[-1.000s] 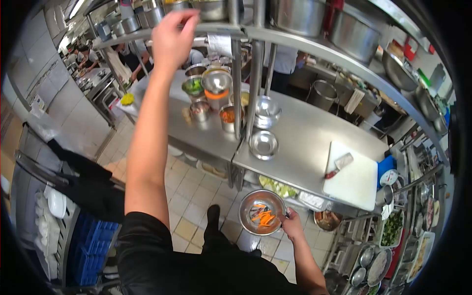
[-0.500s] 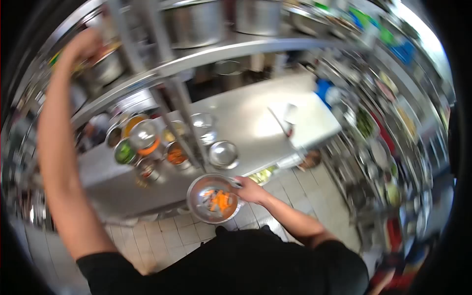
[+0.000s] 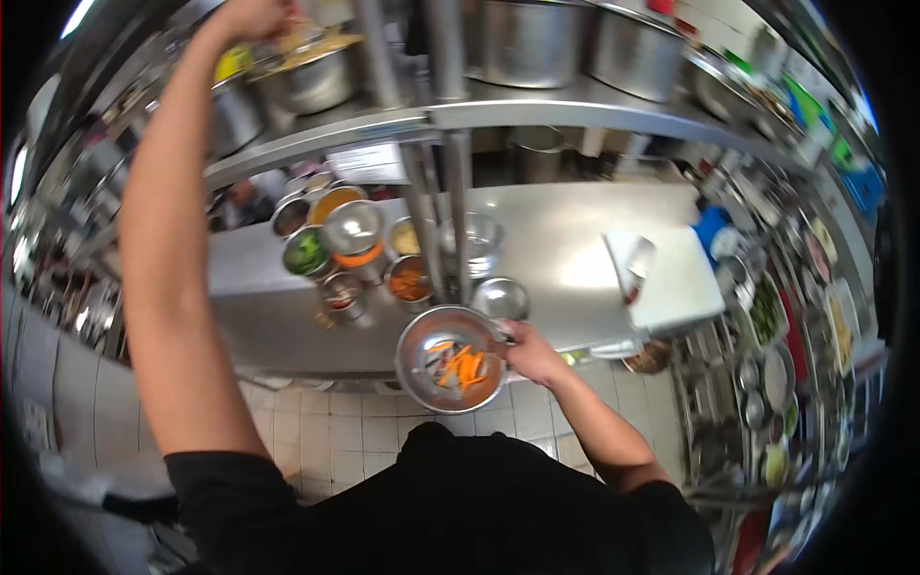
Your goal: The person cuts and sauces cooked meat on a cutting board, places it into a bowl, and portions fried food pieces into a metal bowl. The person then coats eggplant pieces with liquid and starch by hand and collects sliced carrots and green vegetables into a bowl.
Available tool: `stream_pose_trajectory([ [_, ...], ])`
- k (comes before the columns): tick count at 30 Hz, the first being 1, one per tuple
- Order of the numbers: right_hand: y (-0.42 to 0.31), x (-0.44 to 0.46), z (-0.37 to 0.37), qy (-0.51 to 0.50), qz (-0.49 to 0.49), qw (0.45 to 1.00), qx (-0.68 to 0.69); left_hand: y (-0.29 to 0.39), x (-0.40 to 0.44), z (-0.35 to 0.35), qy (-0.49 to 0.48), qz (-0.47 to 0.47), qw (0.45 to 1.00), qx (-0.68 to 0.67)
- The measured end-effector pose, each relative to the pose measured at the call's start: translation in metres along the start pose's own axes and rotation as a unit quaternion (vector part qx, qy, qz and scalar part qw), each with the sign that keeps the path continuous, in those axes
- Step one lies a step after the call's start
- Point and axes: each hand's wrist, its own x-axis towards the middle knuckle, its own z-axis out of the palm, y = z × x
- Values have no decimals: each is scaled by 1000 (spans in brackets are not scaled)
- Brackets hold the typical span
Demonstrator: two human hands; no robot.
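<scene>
My right hand (image 3: 533,353) grips the rim side of a round metal bowl (image 3: 414,337), held in front of my body past the counter's front edge. Orange carrot strips (image 3: 467,368) and some darker and paler strips lie inside it. High at the upper left, my left hand (image 3: 254,16) reaches over the shelf, partly cut by the frame's top. Its fingers look curled together beside a metal pot (image 3: 324,81) heaped with yellowish food; what they hold, if anything, cannot be made out.
On the steel counter (image 3: 551,225) stand several containers, among them one with green pieces (image 3: 305,251) and one with chopped carrot (image 3: 409,281). A cleaver (image 3: 640,261) lies on a white cutting board (image 3: 676,287). Shelf posts (image 3: 458,211) rise behind my bowl; large pots (image 3: 529,43) fill the shelf above.
The view has swung left, so the counter and shelf sit further right. My left hand stays high near the pot of yellowish food, and my right hand still holds the bowl.
</scene>
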Motion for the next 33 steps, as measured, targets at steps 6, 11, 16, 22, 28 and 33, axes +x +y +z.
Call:
stream_pose_trajectory([
  [6, -30, 16, 23, -5, -12, 999, 43, 44, -77, -61, 87, 13, 959, -270],
  [11, -48, 47, 59, -1, -43, 997, 68, 59, -171, -22, 118, 101, 955, -253],
  [16, -49, 76, 89, 1, -25, 998, 52, 71, -281, 148, -49, 255, 937, -233],
  [22, -79, 74, 113, -5, -1, 999, 53, 32, -280, 70, 50, 229, 943, -234],
  [28, -45, 83, 127, 41, 5, 993, 109, -32, -165, -46, 173, 49, 983, -29],
  [33, -49, 65, 125, 32, 54, 993, 105, -68, -79, -12, -186, 51, 979, 66],
])
